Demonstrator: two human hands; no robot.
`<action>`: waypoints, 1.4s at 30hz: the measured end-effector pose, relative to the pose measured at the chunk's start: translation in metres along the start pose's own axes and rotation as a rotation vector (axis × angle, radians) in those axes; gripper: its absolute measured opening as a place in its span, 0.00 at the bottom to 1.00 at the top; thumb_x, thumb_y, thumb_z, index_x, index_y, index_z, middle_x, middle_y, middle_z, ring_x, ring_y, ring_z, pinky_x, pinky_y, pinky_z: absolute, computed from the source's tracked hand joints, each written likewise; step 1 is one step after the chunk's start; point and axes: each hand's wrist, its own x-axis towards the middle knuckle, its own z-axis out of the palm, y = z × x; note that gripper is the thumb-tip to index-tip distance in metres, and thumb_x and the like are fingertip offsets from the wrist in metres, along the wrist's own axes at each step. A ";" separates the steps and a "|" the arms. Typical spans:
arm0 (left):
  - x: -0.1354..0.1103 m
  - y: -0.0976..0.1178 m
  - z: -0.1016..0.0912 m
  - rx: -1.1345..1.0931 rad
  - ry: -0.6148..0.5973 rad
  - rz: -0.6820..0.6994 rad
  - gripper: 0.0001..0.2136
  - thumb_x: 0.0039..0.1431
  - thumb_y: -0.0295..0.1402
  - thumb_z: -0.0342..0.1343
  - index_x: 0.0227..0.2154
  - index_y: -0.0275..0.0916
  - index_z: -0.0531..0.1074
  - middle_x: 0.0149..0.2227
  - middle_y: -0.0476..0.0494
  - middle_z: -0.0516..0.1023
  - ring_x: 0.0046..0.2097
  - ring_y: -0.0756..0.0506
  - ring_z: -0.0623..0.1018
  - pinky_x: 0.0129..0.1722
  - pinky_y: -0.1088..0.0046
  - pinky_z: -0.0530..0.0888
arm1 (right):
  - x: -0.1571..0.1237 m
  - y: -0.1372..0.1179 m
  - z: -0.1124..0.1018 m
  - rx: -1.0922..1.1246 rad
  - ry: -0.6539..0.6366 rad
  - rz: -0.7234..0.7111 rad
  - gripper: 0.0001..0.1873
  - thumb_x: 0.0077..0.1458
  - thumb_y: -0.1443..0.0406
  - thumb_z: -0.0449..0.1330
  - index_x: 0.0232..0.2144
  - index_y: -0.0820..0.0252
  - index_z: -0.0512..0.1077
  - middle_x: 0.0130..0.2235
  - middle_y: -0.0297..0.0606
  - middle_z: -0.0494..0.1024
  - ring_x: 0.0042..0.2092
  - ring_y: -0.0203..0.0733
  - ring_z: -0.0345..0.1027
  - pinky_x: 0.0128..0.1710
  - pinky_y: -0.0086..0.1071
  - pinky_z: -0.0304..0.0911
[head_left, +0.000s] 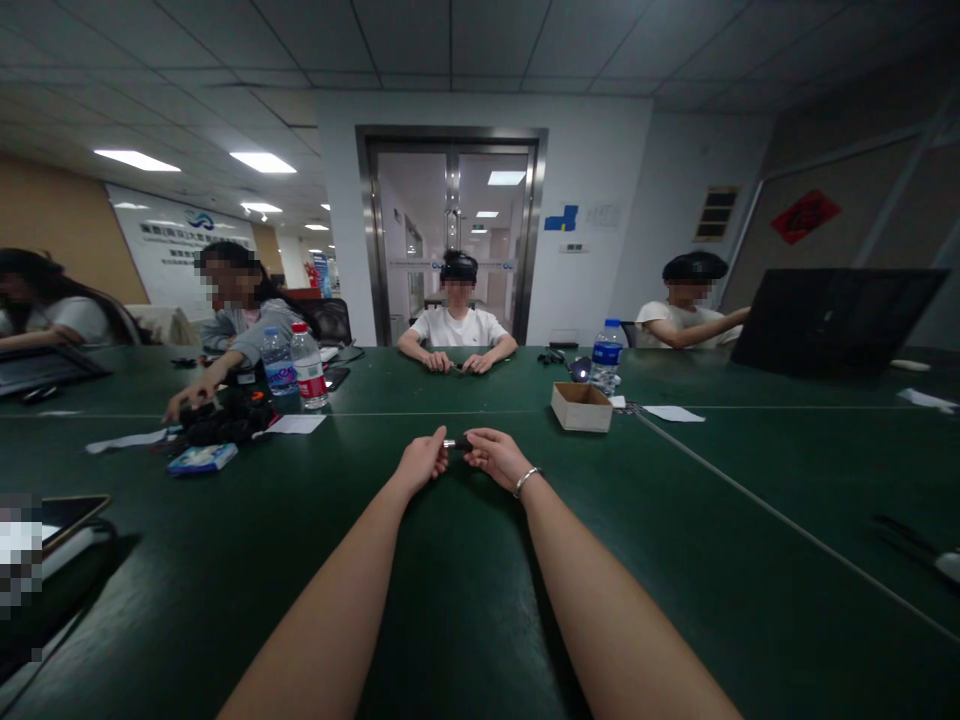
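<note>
Bare forearms (330, 600) nearest cam., extended fwd. over green surface (465, 600). L hand (421, 464) & R hand (498, 458) face each other approx. mid-surface, well short of far edge. Betw. them: small dark item (463, 446) w/ silvery end (450, 443); type n/a, too small to tell. Long axis approx. L–R, i.e. roughly parallel to far edge; silvery end twd. L, dark end twd. R. L fingers: narrow, pinching at silvery end. R fingers: narrow, holding dark end; exact contact partly hidden. Neither hand nearer, item spans both. Bracelet (526, 482) on R wrist. Topless box (582, 410) R of hands, nearer far edge; blue-capped bottle (606, 358) just behind. Co-worker (459, 328) opp., seated at far edge.
</note>
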 end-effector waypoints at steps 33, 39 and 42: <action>-0.005 0.006 0.002 0.125 -0.071 0.063 0.19 0.54 0.47 0.45 0.26 0.33 0.66 0.25 0.44 0.69 0.21 0.53 0.67 0.18 0.79 0.61 | 0.001 0.001 -0.002 0.003 -0.015 0.010 0.07 0.47 0.72 0.63 0.31 0.68 0.69 0.25 0.39 0.72 0.23 0.34 0.68 0.22 0.23 0.64; -0.004 0.005 0.002 -0.052 -0.055 -0.015 0.17 0.52 0.45 0.50 0.32 0.33 0.66 0.32 0.42 0.70 0.24 0.52 0.70 0.20 0.79 0.65 | 0.000 0.000 -0.001 0.010 -0.018 0.004 0.07 0.46 0.72 0.63 0.30 0.67 0.69 0.24 0.38 0.72 0.23 0.34 0.67 0.22 0.23 0.63; -0.002 0.003 0.002 -0.026 -0.078 -0.019 0.19 0.55 0.47 0.45 0.27 0.32 0.66 0.27 0.43 0.69 0.23 0.53 0.68 0.20 0.79 0.65 | 0.000 0.000 -0.001 0.012 -0.020 0.008 0.07 0.46 0.72 0.63 0.30 0.67 0.69 0.24 0.38 0.72 0.23 0.34 0.67 0.22 0.23 0.63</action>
